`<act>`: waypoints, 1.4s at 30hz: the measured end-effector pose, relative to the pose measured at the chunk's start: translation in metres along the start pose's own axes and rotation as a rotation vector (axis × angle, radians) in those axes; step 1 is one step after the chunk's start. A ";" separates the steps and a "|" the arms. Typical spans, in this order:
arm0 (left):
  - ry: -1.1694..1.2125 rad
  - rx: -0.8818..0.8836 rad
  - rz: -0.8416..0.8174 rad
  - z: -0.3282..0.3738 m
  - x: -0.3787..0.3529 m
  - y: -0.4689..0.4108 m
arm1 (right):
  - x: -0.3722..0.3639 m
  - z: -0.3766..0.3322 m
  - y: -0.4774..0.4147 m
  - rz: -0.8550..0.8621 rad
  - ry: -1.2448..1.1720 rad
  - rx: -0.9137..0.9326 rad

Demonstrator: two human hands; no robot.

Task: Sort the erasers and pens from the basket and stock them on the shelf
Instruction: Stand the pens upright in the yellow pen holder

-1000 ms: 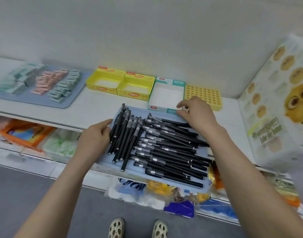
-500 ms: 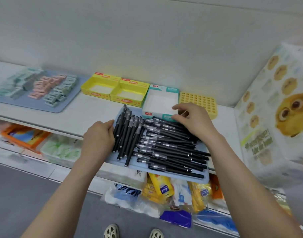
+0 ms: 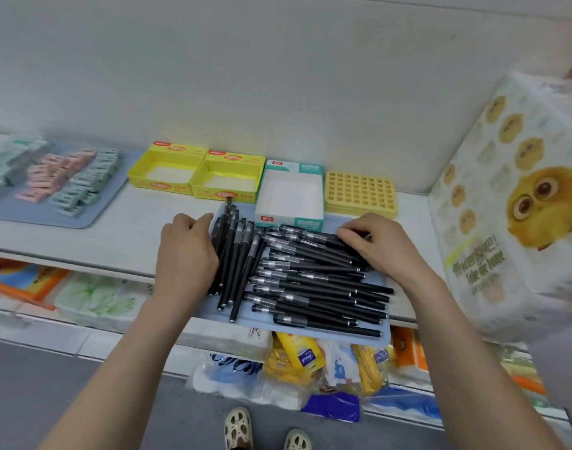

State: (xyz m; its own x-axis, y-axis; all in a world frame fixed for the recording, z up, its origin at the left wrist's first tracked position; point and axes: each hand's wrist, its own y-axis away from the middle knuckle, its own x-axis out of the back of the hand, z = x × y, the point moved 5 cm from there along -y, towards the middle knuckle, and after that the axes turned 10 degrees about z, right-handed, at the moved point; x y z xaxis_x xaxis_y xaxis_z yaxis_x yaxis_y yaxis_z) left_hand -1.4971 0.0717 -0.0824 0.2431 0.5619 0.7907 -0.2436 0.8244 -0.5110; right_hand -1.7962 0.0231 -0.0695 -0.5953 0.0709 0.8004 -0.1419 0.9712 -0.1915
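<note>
Step, likely: tidying black plastic pens (image 3: 310, 280) heaped on pale blue flat tray (image 3: 343, 336), white shelf (image 3: 132, 222). Left hand (image 3: 185, 251) presses pile side, fingers hidden. Right hand (image 3: 378, 245) fingertips bent onto pens, grip unclear. Next probably needs crossed pens aligned.

Left hand (image 3: 185, 254) presses the side of the black pens (image 3: 310, 284) on the blue tray (image 3: 265, 323); right hand (image 3: 380, 251) curls over them.

pens (image 3: 310, 280) on tray (image 3: 386, 332), near shelf (image 3: 122, 232) edge | boxes (image 3: 229, 177) behind | erasers (image 3: 67, 177) far left | tissue pack (image 3: 518, 203) right
</note>
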 end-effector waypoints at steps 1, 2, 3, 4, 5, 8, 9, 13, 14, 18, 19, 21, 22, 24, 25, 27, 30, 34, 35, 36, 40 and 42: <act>0.043 -0.053 0.006 0.008 0.000 -0.005 | 0.001 -0.002 0.000 -0.030 0.018 -0.004; 0.103 -0.109 0.003 0.018 0.000 -0.010 | 0.000 -0.004 0.001 -0.059 0.036 -0.003; 0.169 -0.178 -0.008 0.030 0.000 -0.015 | -0.001 -0.007 0.001 -0.086 0.043 -0.001; 0.224 -0.259 -0.018 0.043 0.000 -0.019 | -0.003 -0.009 0.000 -0.113 0.035 -0.004; 0.251 -0.332 -0.029 0.054 -0.002 -0.023 | -0.006 -0.013 0.001 -0.140 0.019 -0.015; 0.260 -0.442 -0.077 0.070 -0.023 -0.036 | -0.017 -0.019 0.003 -0.210 0.046 -0.017; 0.270 -0.448 -0.091 0.071 -0.030 -0.040 | -0.019 -0.020 0.004 -0.219 0.051 -0.002; 0.328 -0.473 -0.115 0.076 -0.039 -0.045 | -0.022 -0.027 0.008 -0.184 0.004 -0.020; 0.339 -0.481 -0.113 0.077 -0.038 -0.045 | -0.021 -0.029 0.008 -0.161 0.000 -0.028; 0.419 -0.482 -0.127 0.072 -0.031 -0.043 | -0.016 -0.040 0.007 -0.054 0.058 0.022; 0.435 -0.469 -0.139 0.070 -0.029 -0.042 | -0.016 -0.043 0.007 -0.066 0.081 0.030; 0.455 -0.447 -0.160 0.066 -0.027 -0.040 | -0.016 -0.049 0.007 -0.158 0.112 0.024; 0.454 -0.442 -0.170 0.065 -0.028 -0.038 | -0.017 -0.051 0.007 -0.215 0.124 0.023; 0.436 -0.432 -0.197 0.063 -0.031 -0.036 | -0.018 -0.054 0.004 -0.298 0.142 0.017; 0.430 -0.417 -0.206 0.062 -0.032 -0.035 | -0.019 -0.055 0.002 -0.322 0.156 0.017; 0.432 -0.365 -0.194 0.059 -0.031 -0.035 | -0.023 -0.054 -0.004 -0.360 0.199 0.032; 0.454 -0.273 -0.128 0.058 -0.021 -0.033 | -0.026 -0.056 -0.010 -0.394 0.252 0.083; 0.457 -0.241 -0.137 0.064 -0.018 -0.027 | -0.026 -0.050 -0.013 -0.398 0.230 0.076; 0.446 -0.235 -0.143 0.065 -0.020 -0.026 | -0.027 -0.047 -0.013 -0.399 0.218 0.068; 0.443 -0.227 -0.144 0.065 -0.022 -0.027 | -0.026 -0.045 -0.013 -0.393 0.204 0.068; 0.456 -0.196 -0.136 0.064 -0.024 -0.034 | -0.010 -0.038 -0.015 -0.348 0.053 0.062; 0.441 -0.195 -0.137 0.065 -0.026 -0.037 | 0.005 -0.035 -0.016 -0.295 -0.023 0.065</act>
State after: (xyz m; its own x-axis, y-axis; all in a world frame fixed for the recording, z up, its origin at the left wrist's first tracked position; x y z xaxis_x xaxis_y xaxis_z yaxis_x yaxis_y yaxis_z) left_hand -1.5557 0.0224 -0.0617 0.6450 0.3879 0.6584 -0.0113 0.8663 -0.4993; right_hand -1.7693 0.0159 -0.0424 -0.5385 -0.2179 0.8140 -0.3615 0.9323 0.0104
